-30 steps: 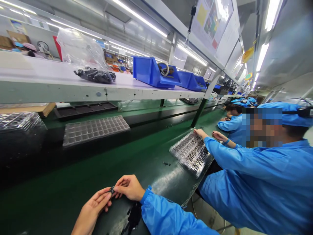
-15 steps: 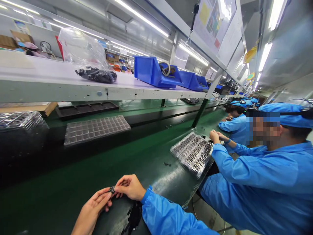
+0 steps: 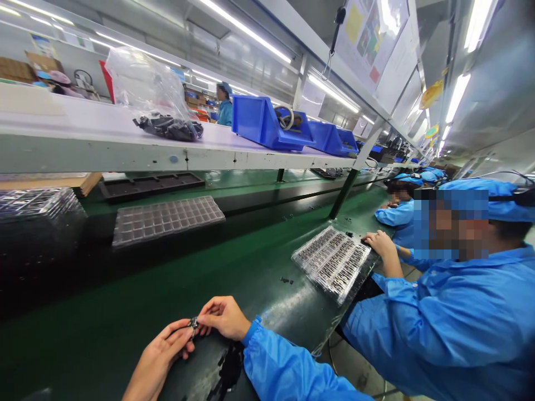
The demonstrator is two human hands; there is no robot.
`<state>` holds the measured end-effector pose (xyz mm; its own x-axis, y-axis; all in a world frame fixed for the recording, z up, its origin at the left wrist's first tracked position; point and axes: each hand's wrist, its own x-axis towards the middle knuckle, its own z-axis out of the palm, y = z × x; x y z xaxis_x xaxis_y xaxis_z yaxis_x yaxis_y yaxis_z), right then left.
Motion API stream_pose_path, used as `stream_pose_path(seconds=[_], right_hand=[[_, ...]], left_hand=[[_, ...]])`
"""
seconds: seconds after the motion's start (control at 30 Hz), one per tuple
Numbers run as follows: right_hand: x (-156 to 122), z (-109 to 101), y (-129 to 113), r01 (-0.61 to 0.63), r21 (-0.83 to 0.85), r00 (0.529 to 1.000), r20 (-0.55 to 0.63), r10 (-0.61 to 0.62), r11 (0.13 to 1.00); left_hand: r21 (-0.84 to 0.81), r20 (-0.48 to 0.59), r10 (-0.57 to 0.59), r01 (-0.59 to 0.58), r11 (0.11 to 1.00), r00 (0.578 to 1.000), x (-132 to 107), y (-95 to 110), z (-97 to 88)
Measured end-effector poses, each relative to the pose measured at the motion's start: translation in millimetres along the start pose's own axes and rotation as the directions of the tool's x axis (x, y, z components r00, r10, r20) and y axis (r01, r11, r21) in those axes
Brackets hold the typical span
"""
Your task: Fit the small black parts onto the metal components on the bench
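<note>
My left hand (image 3: 161,356) and my right hand (image 3: 223,317) meet low in the head view, above the green bench (image 3: 137,312). Both pinch one small dark part (image 3: 193,323) between their fingertips. Just below my right wrist lies a pile of small black parts (image 3: 228,370) on the bench. My right arm wears a blue sleeve (image 3: 284,367).
A co-worker in blue on my right rests a hand (image 3: 380,243) on a clear tray of parts (image 3: 332,262). A clear empty tray (image 3: 167,218) and black tray (image 3: 148,185) lie beyond. The shelf above carries a plastic bag (image 3: 152,100) and blue bins (image 3: 267,123).
My hands stay together on the small part. The co-worker's hand has moved from the far end of the clear tray to its right edge.
</note>
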<state>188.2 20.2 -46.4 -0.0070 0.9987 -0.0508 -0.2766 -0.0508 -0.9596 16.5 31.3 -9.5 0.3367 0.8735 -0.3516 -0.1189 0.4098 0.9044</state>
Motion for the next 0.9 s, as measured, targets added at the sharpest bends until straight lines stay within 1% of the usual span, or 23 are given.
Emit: stream_pose_path(seconds=[0.23, 0.37, 0.47, 0.7, 0.8, 0.9], right_hand=[[-1.2, -0.2, 1.8, 0.011, -0.007, 1.000, 0.002, -0.011, 1.000], [-1.1, 0.0, 2.6, 0.024, -0.034, 1.000, -0.007, -0.024, 0.999], [-0.3, 0.3, 4.0, 0.015, -0.031, 1.000, -0.027, -0.016, 0.999], [2.2, 0.7, 6.4, 0.007, -0.027, 0.997, -0.080, -0.010, 1.000], [3.4, 0.6, 6.2, -0.006, -0.011, 0.995, -0.101, 0.005, 1.000], [5.0, -0.2, 7.1, -0.015, -0.011, 0.995, -0.102, 0.014, 1.000]], left_hand=[[0.021, 0.013, 0.021, -0.021, 1.000, 1.000, 3.0, -6.6, -2.7], [0.003, 0.018, 0.009, -0.009, 1.000, 1.000, 5.2, -9.5, -3.6], [0.004, 0.040, 0.007, -0.007, 1.000, 0.999, 5.8, -8.2, -3.1], [0.009, 0.072, 0.045, -0.046, 0.999, 0.996, 4.2, -6.3, 0.2], [0.014, 0.056, 0.069, -0.070, 0.997, 0.996, 2.8, -6.2, 1.4], [0.051, 0.055, 0.070, -0.072, 0.996, 0.996, 3.6, -5.8, 2.2]])
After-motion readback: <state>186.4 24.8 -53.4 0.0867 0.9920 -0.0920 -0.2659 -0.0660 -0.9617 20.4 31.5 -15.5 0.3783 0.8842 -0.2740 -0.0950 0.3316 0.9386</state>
